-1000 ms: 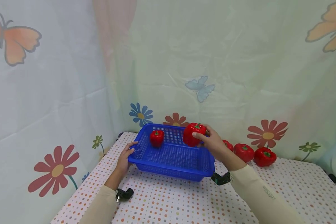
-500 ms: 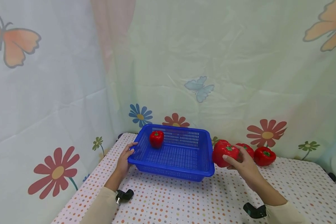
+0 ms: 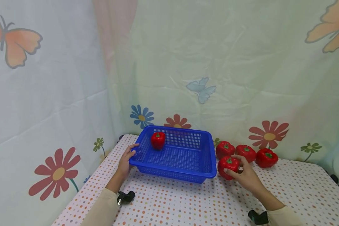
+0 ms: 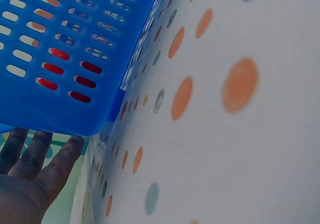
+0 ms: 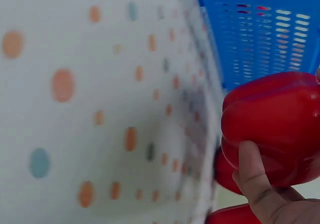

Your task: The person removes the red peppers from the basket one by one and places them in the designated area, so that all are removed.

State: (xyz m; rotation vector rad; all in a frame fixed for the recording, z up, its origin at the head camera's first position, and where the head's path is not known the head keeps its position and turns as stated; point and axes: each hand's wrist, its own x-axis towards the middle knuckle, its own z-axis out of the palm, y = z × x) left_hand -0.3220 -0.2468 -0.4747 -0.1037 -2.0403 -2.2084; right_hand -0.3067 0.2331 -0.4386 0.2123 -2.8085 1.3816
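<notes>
A red bell pepper [image 3: 228, 167] with a green stem is at the right end of the blue plastic basket [image 3: 169, 171]. My right hand [image 3: 247, 176] grips it, thumb on the near side and fingers on the far side. In the right wrist view the thumb presses the glossy pepper [image 5: 275, 126], with the basket [image 5: 270, 39] behind it. My left hand [image 3: 125, 160] holds the basket's left rim. Its fingers [image 4: 57, 169] meet the rim in the left wrist view. Inside the basket, toward the back left, stands another bell pepper [image 3: 158, 140].
Just behind the held pepper, three red bell peppers stand in a row: one near the basket [image 3: 224, 149], a middle one [image 3: 245, 153] and one at the right [image 3: 266, 158]. The table [image 3: 180, 204] wears a dotted cloth. A printed curtain [image 3: 228, 62] hangs behind.
My right hand has carried its bell pepper from over the basket out to the right, then down toward the table in front of the row. The left hand and basket stay put.
</notes>
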